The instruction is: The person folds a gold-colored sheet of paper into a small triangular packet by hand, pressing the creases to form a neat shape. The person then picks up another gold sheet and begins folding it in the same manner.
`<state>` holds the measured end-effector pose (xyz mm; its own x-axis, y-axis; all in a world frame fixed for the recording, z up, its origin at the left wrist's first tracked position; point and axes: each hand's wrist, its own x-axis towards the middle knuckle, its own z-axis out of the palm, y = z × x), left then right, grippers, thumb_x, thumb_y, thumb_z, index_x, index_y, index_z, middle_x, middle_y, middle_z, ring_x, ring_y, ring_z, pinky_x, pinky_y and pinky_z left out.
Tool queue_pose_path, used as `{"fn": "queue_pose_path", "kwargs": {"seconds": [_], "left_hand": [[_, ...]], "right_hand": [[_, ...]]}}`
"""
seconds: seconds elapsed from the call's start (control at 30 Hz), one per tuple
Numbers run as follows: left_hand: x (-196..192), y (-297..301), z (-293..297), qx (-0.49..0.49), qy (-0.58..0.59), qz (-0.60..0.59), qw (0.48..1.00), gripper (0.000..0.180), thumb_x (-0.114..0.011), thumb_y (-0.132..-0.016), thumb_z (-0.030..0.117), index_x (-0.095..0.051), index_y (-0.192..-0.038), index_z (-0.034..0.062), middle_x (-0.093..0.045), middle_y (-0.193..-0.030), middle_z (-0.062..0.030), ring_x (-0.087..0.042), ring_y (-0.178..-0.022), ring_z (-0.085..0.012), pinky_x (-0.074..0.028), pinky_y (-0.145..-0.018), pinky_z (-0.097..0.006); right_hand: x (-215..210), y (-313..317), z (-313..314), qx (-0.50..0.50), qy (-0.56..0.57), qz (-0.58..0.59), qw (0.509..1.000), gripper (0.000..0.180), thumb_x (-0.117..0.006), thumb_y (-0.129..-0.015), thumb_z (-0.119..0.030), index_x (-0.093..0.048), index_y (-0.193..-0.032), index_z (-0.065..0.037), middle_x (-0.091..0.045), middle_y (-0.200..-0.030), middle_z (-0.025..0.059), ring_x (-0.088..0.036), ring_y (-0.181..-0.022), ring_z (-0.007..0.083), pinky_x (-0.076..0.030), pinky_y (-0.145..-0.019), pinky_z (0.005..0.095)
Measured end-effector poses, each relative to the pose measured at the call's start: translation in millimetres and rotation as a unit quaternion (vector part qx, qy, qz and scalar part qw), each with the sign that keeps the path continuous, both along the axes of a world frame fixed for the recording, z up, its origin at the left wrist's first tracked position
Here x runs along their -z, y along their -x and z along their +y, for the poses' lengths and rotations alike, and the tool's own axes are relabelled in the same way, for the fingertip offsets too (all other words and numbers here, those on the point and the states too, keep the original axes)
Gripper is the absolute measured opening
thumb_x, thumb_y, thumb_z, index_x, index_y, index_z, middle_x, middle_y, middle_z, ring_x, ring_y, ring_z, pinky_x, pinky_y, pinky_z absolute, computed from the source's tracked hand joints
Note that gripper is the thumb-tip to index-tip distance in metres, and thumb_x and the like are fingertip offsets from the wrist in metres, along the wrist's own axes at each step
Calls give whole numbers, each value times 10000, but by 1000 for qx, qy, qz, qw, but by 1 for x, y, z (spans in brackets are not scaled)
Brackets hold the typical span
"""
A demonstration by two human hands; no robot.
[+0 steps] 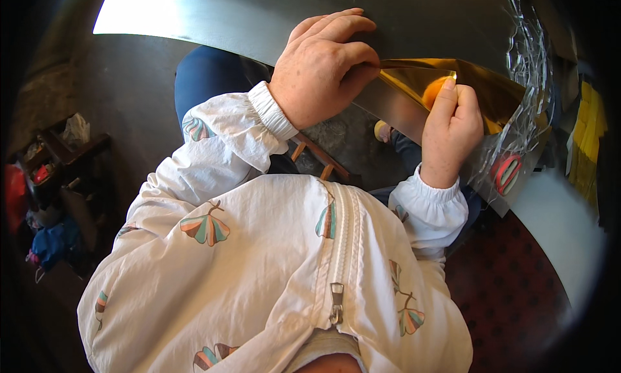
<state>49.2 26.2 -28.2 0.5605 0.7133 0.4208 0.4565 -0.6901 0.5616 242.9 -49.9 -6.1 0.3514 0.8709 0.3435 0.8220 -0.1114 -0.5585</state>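
Note:
Shiny gold foil (pixel 488 75) stretches between my hands along the near edge of a dark table (pixel 427 17). My left hand (pixel 326 66) is closed, thumb and forefinger pinched at the foil's narrow left end. The other fingers of that hand are bent over the tabletop. My right hand (pixel 453 127) pinches the foil's near edge between thumb and forefinger, with the remaining fingers curled in. The foil is folded or bent there and shows an orange reflection. Its right end passes under clear, silvery strips (pixel 527 63).
A red oval object with a pale middle (pixel 508 174) lies by the strips. Yellow strips (pixel 587 140) hang at the far right, above a whitish surface (pixel 563 211). Wooden bars (pixel 320 156) show below the table. At left stands a dark crate (pixel 68 143) holding assorted items.

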Motion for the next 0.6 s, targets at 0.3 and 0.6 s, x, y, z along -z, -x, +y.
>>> {"fn": "queue_pose_path", "kwargs": {"seconds": [0.3, 0.6], "left_hand": [[-2, -5, 0, -38, 49, -31, 998, 104, -777, -765, 98, -707, -840, 81, -655, -1163, -113, -592, -1184, -305, -442, -965, -414], [-3, -5, 1, -42, 58, -44, 996, 115, -768, -734, 42, -697, -823, 57, -657, -1148, -142, -604, -1169, -336, -467, -940, -417]], "right_hand": [[-4, -2, 15, 22, 137, -142, 980, 256, -547, -961, -223, -549, -777, -45, -625, -739, 154, -617, -680, 371, -480, -572, 463], [0, -1, 19, 39, 159, -189, 968, 256, -553, -952, -250, -549, -785, -57, -620, -733, 146, -617, -676, 367, -481, -565, 472]]}}
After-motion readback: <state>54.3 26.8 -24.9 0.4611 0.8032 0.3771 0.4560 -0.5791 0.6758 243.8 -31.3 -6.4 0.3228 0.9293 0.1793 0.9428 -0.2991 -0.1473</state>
